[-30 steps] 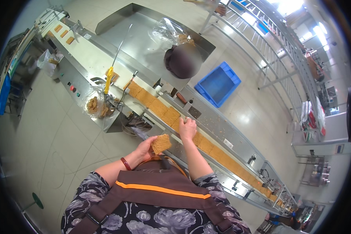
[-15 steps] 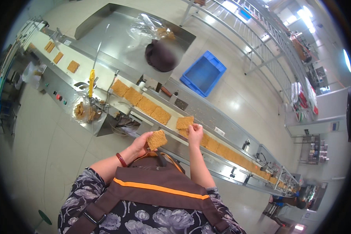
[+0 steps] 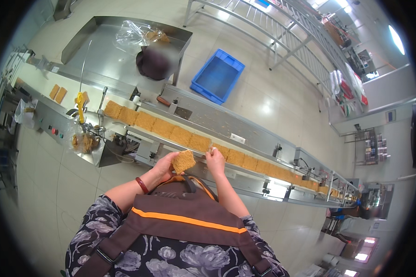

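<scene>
At centre frame we record the left hand [image 3: 164, 165] closed around a square, tan noodle block [image 3: 184, 161], held tilted just below the near edge of the conveyor belt [image 3: 125, 127]. The right hand [image 3: 215, 160] sits just to the right of that block, fingers curled with the fingertips at the belt's near edge beside the row of noodle blocks [image 3: 171, 131]; we cannot tell whether it grips anything.

The row runs diagonally from upper left to lower right along the belt, the blocks lying flat and nearly edge to edge. Two further blocks [image 3: 57, 93] lie apart at the far left of the line. A yellow fitting [image 3: 81, 102] stands beside the belt at left, and a clear bag of broken pieces [image 3: 82, 142] hangs below it. A steel desk [image 3: 101, 51] at upper left carries a clear plastic bag [image 3: 136, 33]. A blue crate [image 3: 217, 76] rests on the floor at upper centre. Another person is beside the steel desk.
</scene>
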The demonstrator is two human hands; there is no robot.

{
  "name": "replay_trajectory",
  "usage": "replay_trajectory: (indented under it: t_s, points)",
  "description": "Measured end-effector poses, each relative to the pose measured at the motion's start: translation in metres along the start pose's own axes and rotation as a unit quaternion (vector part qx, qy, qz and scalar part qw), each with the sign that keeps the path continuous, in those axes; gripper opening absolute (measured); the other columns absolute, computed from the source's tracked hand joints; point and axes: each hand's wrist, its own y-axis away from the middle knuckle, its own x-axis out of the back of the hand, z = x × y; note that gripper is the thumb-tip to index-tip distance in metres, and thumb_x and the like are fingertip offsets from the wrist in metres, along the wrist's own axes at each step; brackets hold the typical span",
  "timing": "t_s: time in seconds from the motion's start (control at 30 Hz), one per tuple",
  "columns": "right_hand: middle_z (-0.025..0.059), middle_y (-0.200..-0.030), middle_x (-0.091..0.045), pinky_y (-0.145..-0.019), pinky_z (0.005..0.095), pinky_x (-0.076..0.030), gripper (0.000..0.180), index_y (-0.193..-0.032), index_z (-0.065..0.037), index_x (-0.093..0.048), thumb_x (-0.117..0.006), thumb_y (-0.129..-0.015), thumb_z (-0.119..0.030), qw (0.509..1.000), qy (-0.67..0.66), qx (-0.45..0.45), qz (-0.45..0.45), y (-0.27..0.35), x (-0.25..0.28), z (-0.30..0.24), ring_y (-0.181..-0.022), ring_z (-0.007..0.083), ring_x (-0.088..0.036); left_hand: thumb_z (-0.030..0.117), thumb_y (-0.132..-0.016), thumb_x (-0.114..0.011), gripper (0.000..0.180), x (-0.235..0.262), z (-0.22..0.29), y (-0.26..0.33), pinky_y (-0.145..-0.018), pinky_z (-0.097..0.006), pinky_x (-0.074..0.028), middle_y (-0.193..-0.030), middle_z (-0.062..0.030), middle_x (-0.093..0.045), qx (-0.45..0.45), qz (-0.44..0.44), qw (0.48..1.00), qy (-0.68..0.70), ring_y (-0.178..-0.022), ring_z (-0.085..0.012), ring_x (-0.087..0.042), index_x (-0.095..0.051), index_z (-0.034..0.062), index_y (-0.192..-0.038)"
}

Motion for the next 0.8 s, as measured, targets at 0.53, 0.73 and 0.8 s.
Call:
replay_trajectory:
  t_s: [0.53, 0.73, 0.8]
  points:
    - [0.0097, -0.088, -0.067, -0.067, 0.0289, -0.053, 0.019, -0.108, 0.001, -0.062, -0.055, -0.093, -0.009, 0.966, -0.204, 0.021, -0.159, 0.034, 0.038, 0.002, -0.074, 0.0148, -0.065, 0.051, -0.097, -0.036, 0.047, -0.056, -0.020, -0.008, -0.077, -0.045, -0.053, -0.116, -0.0059, -0.062, -0.002, 0.018, 0.998, 0.057, -0.105, -0.0226, -0.060, -0.053, 0.0142, -0.122]
    - [0.0107, -0.080, -0.067, -0.065, 0.0301, -0.051, 0.019, -0.106, 0.000, -0.063, -0.053, -0.092, -0.008, 0.970, -0.196, 0.035, -0.142, 0.037, 0.039, -0.004, -0.068, 0.0167, -0.065, 0.047, -0.098, -0.033, 0.046, -0.052, -0.027, -0.010, -0.078, -0.043, -0.050, -0.117, -0.0063, -0.062, -0.012, 0.005, 0.999, 0.053, -0.106, -0.0238, -0.059, -0.052, 0.0131, -0.123]
    - [0.0118, -0.078, -0.067, -0.064, 0.0312, -0.051, 0.019, -0.106, -0.001, -0.063, -0.052, -0.092, -0.008, 0.971, -0.191, 0.041, -0.139, 0.037, 0.039, -0.006, -0.068, 0.0179, -0.065, 0.046, -0.098, -0.034, 0.045, -0.049, -0.025, -0.010, -0.077, -0.043, -0.052, -0.117, -0.0059, -0.062, -0.008, -0.001, 0.998, 0.057, -0.105, -0.0233, -0.060, -0.053, 0.0133, -0.123]
